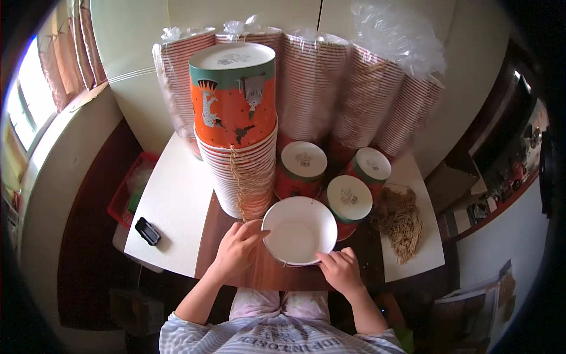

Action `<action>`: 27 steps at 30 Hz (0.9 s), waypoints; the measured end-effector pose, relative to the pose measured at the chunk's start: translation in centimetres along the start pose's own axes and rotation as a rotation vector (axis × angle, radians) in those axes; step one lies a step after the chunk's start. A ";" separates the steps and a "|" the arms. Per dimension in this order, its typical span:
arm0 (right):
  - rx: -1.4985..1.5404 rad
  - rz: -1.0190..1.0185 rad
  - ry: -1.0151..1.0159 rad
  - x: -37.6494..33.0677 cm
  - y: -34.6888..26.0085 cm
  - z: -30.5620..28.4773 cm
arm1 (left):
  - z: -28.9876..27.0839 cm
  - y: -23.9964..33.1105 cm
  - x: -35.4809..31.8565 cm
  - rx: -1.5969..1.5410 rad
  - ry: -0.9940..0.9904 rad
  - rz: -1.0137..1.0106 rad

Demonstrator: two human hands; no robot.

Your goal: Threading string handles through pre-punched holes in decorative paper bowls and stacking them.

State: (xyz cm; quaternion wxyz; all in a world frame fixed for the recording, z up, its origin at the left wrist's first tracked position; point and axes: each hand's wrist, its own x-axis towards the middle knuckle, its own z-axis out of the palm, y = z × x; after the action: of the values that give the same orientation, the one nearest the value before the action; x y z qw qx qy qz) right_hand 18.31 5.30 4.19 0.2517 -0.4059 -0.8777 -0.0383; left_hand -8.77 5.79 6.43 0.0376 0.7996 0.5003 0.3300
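"How many between the left hand (239,243) and right hand (341,269)?"
"One round, white-lined paper bucket (299,233), its rim pinched by both."
"Beyond the right?"
"Three green-banded red paper buckets (349,197), upturned, white bases showing."

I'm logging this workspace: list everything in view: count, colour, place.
Table: one, white and brown, below
Open tub: one, white, front centre
Upturned tubs: three, white and green, behind
Tall stack: one, orange and green top, centre left
Wrapped stacks: apparently five, white and red, back
Twine: one bundle, tan, table's right
Small object: one, black, table's left
Basket: one, red, left
Curtains: count unclear, pinkish, left
Left hand, right hand: one each, bare, at tub
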 end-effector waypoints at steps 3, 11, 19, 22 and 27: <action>0.137 -0.025 0.023 1.0 -0.3 -1.6 | -1.2 -0.8 0.4 -0.076 -0.135 0.166; 1.018 0.267 -0.034 3.6 0.4 -5.1 | -4.2 -3.6 0.0 -0.845 -0.332 0.170; 1.499 0.176 0.055 14.8 -1.2 -9.3 | -11.1 -1.6 6.5 -1.245 0.521 -0.361; 1.002 -0.147 0.148 21.2 -0.6 -11.0 | -16.1 -3.1 11.2 -1.251 0.523 -0.290; 0.744 -0.045 0.234 28.9 -1.1 -12.9 | -20.0 -7.8 17.7 -1.243 0.443 -0.291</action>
State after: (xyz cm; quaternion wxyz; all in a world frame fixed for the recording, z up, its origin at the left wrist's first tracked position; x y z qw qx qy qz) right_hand 7.08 21.05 29.23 0.4793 -0.2604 -0.8057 0.2309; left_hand -21.11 18.89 27.67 0.4312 0.4674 0.3162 0.7040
